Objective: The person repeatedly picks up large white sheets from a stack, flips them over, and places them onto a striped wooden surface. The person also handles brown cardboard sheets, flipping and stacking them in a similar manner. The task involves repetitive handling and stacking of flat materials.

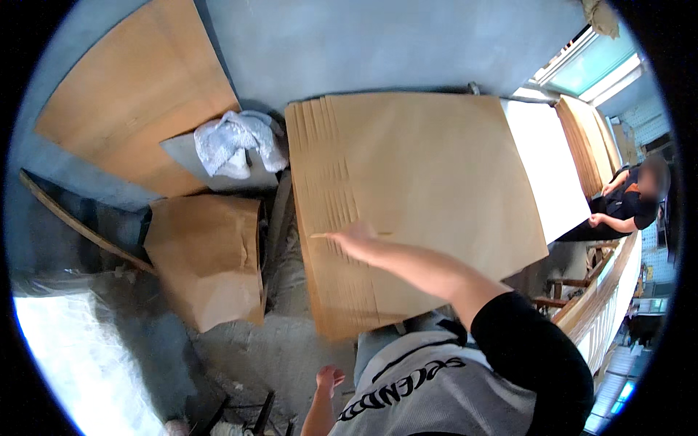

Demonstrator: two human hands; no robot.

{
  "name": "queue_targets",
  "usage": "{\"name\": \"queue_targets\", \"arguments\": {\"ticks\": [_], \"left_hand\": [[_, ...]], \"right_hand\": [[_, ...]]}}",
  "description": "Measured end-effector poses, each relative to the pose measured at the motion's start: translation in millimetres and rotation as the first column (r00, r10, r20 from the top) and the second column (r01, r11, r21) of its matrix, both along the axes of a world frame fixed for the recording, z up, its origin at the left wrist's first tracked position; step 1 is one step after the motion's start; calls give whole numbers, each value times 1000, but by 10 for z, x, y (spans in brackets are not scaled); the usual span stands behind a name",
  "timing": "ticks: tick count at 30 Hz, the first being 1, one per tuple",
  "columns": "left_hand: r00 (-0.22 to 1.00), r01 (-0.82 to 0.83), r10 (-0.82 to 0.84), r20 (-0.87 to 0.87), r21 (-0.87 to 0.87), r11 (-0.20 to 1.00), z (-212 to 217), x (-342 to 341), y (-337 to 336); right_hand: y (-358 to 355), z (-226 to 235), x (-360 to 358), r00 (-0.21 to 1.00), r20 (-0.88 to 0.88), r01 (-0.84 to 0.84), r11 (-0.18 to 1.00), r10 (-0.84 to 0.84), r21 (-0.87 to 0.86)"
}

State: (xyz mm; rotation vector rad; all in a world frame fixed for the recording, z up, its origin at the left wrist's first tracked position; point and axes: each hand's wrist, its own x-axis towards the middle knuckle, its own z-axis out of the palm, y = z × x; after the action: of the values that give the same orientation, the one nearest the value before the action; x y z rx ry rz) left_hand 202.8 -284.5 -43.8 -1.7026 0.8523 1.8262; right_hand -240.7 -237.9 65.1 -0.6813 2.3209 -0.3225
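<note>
My right hand [354,236] lies flat, fingers spread, on the big stack of brown sheets [429,196] on the tabletop, my left hand [329,378] hangs empty, and one push could slide sheets off the edge.

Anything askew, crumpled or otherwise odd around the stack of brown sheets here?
The brown paper sheets are fanned at the left edge rather than squared. Left of them, a brown paper bag sits crumpled on the floor, and a white cloth lies bunched on a grey board. The right hand rests on the stack.
</note>
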Motion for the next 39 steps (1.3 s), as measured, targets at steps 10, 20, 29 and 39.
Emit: {"name": "queue_targets", "arguments": {"ticks": [10,20,29,39], "left_hand": [[986,-11,11,169,0,1000,-35,567,-72],[984,-24,24,174,1,1000,-10,802,-8],[994,104,-102,33,-55,993,64,91,-65],[979,-1,10,204,-45,999,-59,589,-96]], "right_hand": [[191,345,-99,940,-111,-284,919,323,274],[1146,159,-141,980,-58,-167,941,192,295],[-10,332,-39,943,-183,-259,958,278,120],[1032,332,-385,899,-368,-187,969,236,163]]}}
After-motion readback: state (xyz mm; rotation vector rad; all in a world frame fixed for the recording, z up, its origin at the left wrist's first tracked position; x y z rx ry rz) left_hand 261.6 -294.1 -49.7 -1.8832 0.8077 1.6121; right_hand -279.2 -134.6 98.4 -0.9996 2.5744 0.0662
